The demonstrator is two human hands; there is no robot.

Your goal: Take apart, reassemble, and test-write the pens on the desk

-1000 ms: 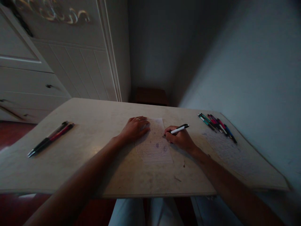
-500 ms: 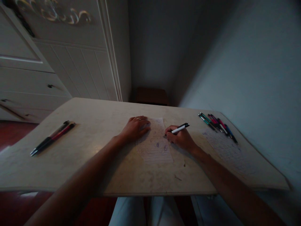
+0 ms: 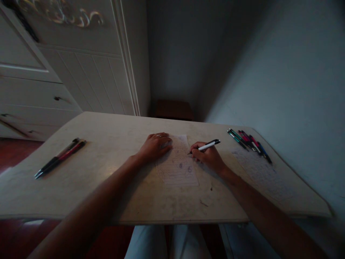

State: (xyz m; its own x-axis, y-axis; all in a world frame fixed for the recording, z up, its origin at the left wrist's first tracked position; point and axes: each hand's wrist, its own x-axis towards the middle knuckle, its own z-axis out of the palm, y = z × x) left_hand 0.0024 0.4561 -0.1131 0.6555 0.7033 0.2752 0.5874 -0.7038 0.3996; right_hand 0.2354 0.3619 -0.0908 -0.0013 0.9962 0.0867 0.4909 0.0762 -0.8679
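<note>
My left hand lies flat with its fingers out over the left side of a paper sheet covered in handwriting and small scribbled marks. A ring shows on one of its fingers. In my right hand a white pen with black ends is gripped, its tip pointing down-left at the sheet's right edge. Whether the tip touches the paper is too small to tell.
Two pens lie at the table's left. Several pens are grouped at the right, by a second written sheet. A wall borders the table on the right; a white cabinet stands behind at left.
My right hand has shifted slightly to the right with the pen, which now tilts a little lower. My left hand stays in place on the sheet.
</note>
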